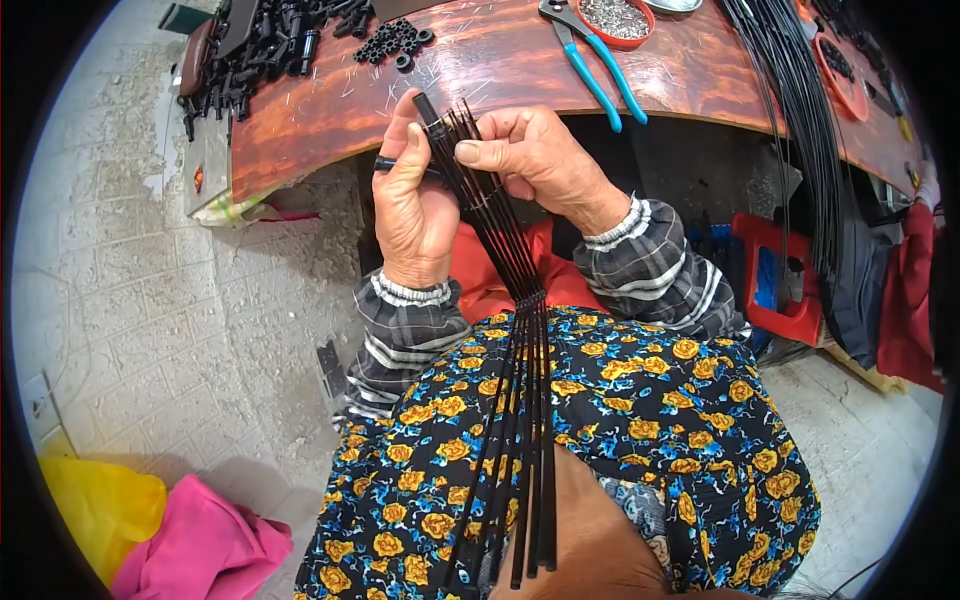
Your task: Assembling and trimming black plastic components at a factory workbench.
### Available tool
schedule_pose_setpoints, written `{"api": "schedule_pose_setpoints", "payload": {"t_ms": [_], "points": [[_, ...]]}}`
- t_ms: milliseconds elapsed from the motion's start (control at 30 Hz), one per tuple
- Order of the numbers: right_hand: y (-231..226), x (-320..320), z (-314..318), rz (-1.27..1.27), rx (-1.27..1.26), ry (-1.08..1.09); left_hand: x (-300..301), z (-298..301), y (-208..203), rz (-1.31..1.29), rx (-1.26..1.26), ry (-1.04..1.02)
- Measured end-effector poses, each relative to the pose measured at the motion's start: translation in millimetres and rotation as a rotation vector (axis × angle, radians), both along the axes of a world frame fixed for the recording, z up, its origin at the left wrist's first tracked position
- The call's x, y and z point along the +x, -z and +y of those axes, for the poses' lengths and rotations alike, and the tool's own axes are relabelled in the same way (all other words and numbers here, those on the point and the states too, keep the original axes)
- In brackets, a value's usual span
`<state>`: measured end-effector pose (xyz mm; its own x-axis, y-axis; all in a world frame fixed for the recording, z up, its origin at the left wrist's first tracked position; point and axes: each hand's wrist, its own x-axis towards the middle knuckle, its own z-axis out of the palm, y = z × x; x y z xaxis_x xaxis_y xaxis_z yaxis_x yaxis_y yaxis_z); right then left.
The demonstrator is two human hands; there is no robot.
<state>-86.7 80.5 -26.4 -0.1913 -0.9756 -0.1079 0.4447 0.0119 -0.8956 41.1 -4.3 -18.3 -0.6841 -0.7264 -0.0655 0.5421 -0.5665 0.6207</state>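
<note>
A folded black umbrella frame [498, 235] slants across in front of me, its thin ribs gathered and running down over my flowered apron [440, 440]. My left hand [415, 225] is closed around its upper end, the thumb along the thick black tube that sticks up there. A short black cylinder pokes out to the left between that hand's fingers. With thumb and fingers pinched together, my right hand [550, 165] grips the upper tips of the ribs. Small metal joints show along the ribs below the fingers. The right fingertips behind the ribs are partly hidden.
On the reddish wooden table [300, 150] lie blue-handled pliers [603, 75], a red dish [622, 43] of small metal pieces, black rings [390, 42] and black plastic parts [265, 60]. Long black rods [805, 130] hang over its edge at right, near a red stool [745, 260].
</note>
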Motion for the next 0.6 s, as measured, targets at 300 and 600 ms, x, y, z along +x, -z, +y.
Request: {"api": "schedule_pose_setpoints", "payload": {"t_ms": [300, 600], "points": [[-6, 3, -7, 0.012, -0.103, 0.012, 3, -4, 2, -0.078, 0.049, -0.1], [3, -6, -8, 0.021, -0.053, -0.095, 4, -1, 0, -0.085, 0.031, -0.011]]}}
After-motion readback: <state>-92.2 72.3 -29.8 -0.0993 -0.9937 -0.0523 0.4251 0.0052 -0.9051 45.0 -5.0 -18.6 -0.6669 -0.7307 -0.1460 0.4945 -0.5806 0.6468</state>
